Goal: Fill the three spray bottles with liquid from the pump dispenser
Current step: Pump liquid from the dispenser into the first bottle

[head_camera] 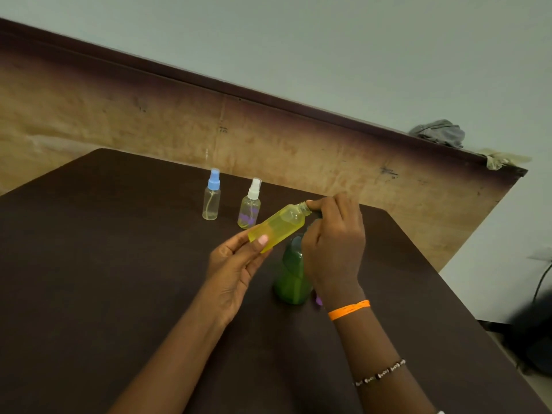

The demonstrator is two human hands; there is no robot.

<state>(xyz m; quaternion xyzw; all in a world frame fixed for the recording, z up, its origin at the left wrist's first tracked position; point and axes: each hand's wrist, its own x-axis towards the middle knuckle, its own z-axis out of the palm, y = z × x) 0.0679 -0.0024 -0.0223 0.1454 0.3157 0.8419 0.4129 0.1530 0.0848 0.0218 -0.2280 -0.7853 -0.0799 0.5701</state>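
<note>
her left hand (236, 265) holds the tilted yellow bottle (277, 227) above mid-tabletop (104, 264), right hand (334, 243) fingers curled on the green dispenser (292, 279) pump at its neck, two capped bottles (211, 195) standing near the far edge.

yellow bottle (277, 227) tilted, uncapped (held aloft) | two capped bottles (211, 195) upright | green dispenser (291, 276) upright

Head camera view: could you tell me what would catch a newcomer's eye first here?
Most striking is the yellow bottle, held tilted above the middle of the dark table, its base in the left hand and its neck under the right hand. Just below stands the green pump dispenser. Behind them, two small spray bottles stand upright side by side: the blue-capped bottle and the white-capped bottle.
</note>
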